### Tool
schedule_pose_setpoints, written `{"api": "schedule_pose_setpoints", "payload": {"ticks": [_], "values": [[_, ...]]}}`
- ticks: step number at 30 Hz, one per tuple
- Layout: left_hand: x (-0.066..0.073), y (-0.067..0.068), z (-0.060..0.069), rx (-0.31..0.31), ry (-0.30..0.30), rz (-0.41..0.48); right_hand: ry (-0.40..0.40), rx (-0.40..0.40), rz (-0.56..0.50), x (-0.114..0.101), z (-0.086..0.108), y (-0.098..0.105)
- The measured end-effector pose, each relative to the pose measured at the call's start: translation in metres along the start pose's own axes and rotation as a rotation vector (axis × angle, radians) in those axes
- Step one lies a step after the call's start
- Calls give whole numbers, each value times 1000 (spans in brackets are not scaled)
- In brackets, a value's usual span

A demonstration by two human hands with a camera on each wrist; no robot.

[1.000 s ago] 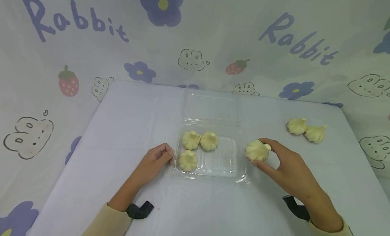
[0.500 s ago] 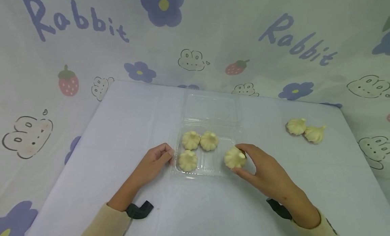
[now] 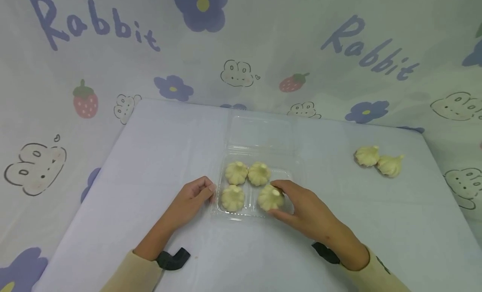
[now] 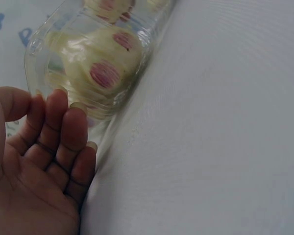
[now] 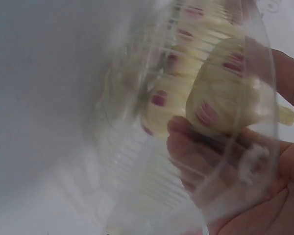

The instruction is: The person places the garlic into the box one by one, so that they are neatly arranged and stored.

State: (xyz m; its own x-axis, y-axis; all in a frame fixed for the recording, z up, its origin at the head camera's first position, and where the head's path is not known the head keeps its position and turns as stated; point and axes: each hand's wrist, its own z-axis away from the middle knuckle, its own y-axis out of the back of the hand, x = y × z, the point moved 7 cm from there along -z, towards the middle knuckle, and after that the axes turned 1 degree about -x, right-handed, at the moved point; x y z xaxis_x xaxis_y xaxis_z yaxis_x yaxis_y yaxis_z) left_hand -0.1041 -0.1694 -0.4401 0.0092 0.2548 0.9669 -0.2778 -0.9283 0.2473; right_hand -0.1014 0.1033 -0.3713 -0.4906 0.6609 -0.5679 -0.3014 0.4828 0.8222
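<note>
A garlic bulb (image 3: 270, 198) is gripped between the thumb and fingers of my right hand (image 3: 312, 212), at the front right part of a clear plastic clamshell container (image 3: 241, 219). In the right wrist view, that garlic bulb (image 5: 215, 93) shows through the clear wall, with purple patches on its skin. My left hand (image 3: 190, 202) pinches the container's left rim, its thumb against curled fingers (image 4: 73, 129). Inside the container lie a back left bulb (image 3: 236, 173), a second back bulb (image 3: 259, 174) and a front left bulb (image 3: 232, 198).
Two more garlic bulbs (image 3: 378, 160) lie touching at the right of the white table (image 3: 169, 137). The container's clear lid (image 3: 261, 133) lies folded back behind its base. A patterned cloth (image 3: 263, 41) hangs behind the table.
My right hand has carried its garlic bulb leftward, from beside the container to its front right part. The left hand stays at the rim.
</note>
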Motion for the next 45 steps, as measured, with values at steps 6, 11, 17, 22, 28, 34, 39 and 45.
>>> {"api": "schedule_pose_setpoints", "payload": {"ticks": [6, 11, 17, 22, 28, 34, 39, 45], "values": [[1, 0, 0, -1, -1, 2, 20, -28, -39, -4, -7, -10], [1, -1, 0, -5, -2, 0, 49, -20, -41, -6, -11, -14], [0, -1, 0, -8, 1, -1, 52, -5, -52, -2, -16, -18], [0, -1, 0, -7, 3, -2, 39, -25, -102, -1, -20, -21], [0, 0, 0, -8, 4, 2, 51, -11, -85, -2, -22, -24], [0, 0, 0, -9, 4, 0, 34, -1, -62, 0, -23, -24], [-1, 0, 0, -9, -7, -2, 41, -13, -29, 0, -23, -25], [-1, -1, 0, -12, -6, 6, 51, -27, -7, -1, -23, -25]]}}
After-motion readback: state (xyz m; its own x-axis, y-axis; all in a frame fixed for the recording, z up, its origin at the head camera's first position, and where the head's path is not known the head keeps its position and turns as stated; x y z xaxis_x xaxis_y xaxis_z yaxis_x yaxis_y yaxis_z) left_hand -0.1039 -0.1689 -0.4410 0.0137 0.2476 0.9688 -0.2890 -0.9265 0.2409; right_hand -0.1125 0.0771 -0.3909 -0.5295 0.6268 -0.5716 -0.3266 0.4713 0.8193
